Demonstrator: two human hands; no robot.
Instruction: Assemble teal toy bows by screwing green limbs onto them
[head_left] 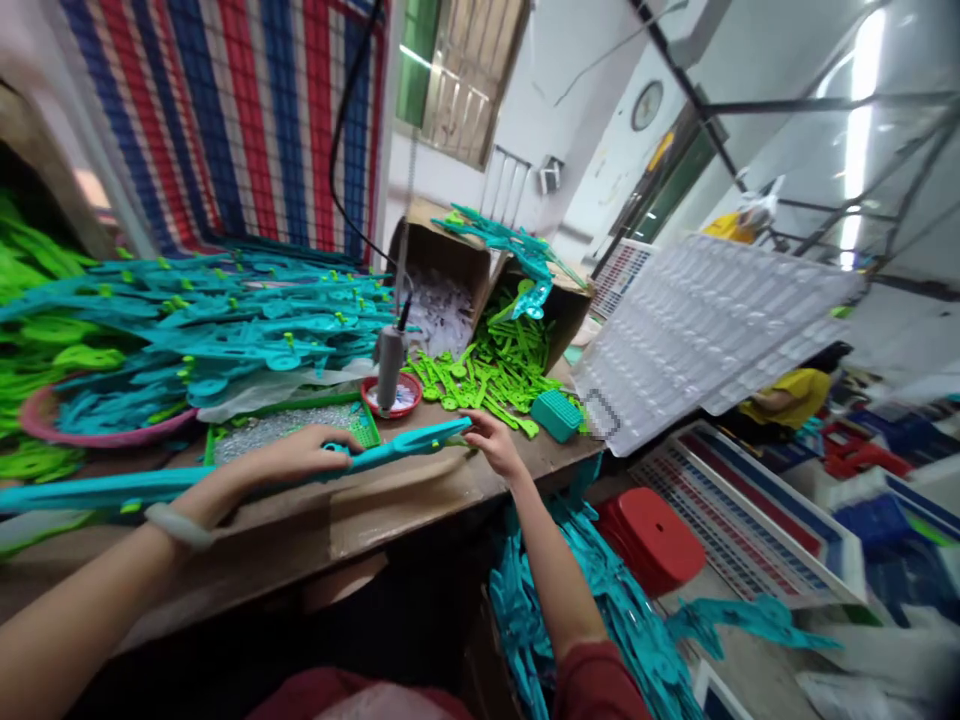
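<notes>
A long teal plastic part [409,440] lies across the front of the bench, running from the left edge of the view to my right hand. My left hand [304,455] is closed over its middle, fingers bent round the edge. At its right end, my right hand [491,442] pinches the tip between thumb and fingers. Just behind the part hangs a grey cylindrical power screwdriver [390,368], with a small red bowl [405,408] of pale pieces below. A green tray [366,428] holding many small metal bits stands behind my left hand.
Teal parts [247,310] are heaped at left, partly in a pink basin [52,425]. Cardboard boxes [480,262] at the back hold white and lime-green pieces [487,385]. Right are a teal basket [556,415], white moulded trays [697,310], and a red stool [652,540]. More teal parts [600,600] fill a box below.
</notes>
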